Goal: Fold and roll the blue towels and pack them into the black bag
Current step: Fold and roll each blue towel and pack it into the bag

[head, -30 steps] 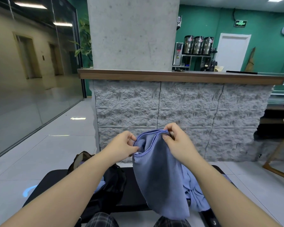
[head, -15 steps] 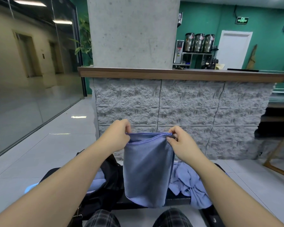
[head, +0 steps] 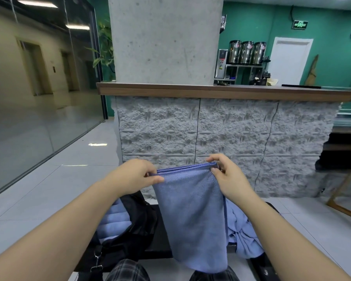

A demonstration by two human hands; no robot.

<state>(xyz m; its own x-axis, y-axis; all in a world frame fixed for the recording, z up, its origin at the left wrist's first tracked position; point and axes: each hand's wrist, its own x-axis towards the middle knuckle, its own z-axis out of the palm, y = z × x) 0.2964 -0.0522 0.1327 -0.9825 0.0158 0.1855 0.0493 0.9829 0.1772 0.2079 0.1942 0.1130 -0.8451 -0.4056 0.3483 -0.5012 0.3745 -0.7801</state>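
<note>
Both hands, L (head: pixel 137 177) & R (head: pixel 227 177), pinch folded blue towel's (head: pixel 193 216) top corners; it hangs btwn them.

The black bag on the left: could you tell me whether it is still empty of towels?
No, the black bag already holds rolled blue towels, visible stacked in its open mouth.

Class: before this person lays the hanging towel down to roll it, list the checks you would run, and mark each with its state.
1. Left hand pinches the towel corner: ok.
2. Right hand pinches the other corner: ok.
3. Top edges aligned: ok.
4. Towel hangs smooth: ok.
5. Bag open, rolled towels inside: ok.
6. Room left in bag: cannot tell.
</note>
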